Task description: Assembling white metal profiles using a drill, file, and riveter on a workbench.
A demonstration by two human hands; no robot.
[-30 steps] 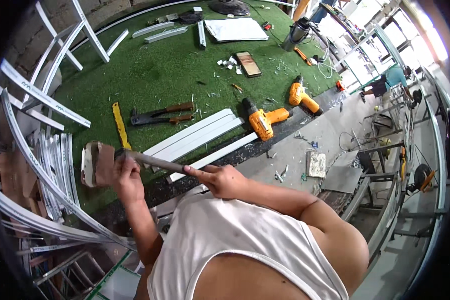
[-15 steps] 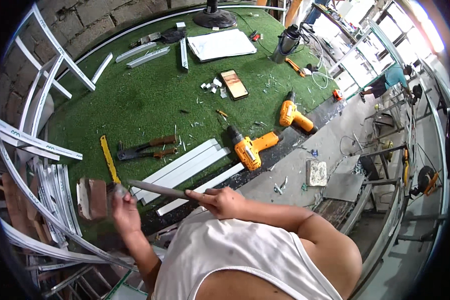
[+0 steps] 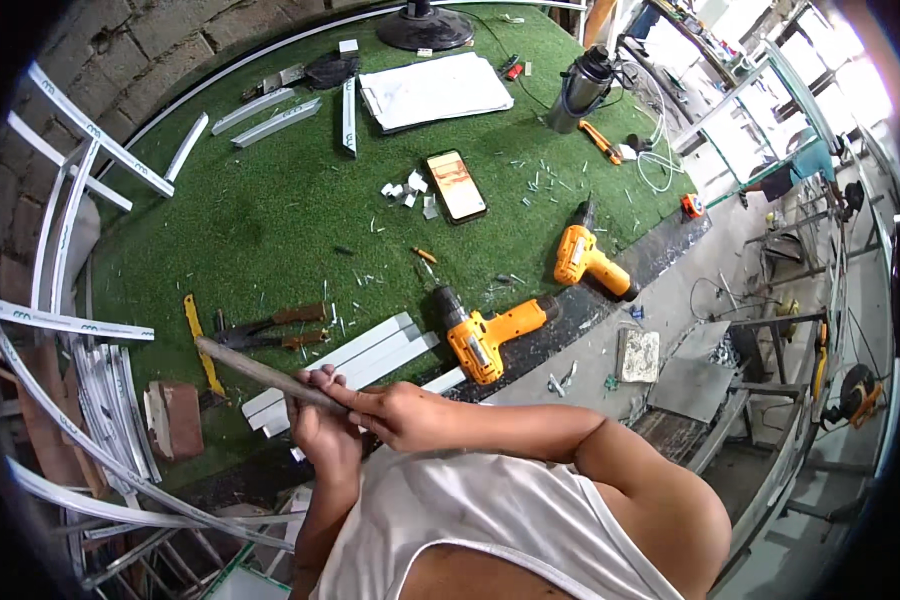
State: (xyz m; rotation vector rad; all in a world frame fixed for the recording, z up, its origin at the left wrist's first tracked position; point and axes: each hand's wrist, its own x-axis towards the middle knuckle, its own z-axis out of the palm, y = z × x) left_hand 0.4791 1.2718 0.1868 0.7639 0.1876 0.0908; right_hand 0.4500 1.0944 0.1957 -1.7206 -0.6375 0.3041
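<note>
A long, narrow grey-brown bar with a rounded far end slants in front of my chest. My left hand cups it from below, fingertips curled over its middle. Closed on its near end is my right hand, which hides that end. Whether the bar is a file I cannot make out. Under and beyond it lie white metal profiles, pliers-like cutters with brown handles and a yellow strip-like tool. A red-brown block sits left of my hands.
Two orange cordless drills lie along the green table's right edge. Farther back are a phone, papers and a dark flask. White frames stand at left. Another person is at far right.
My left hand has moved right, from beside the block onto the bar. The bar and my right hand have shifted left, and my view has shifted slightly.
</note>
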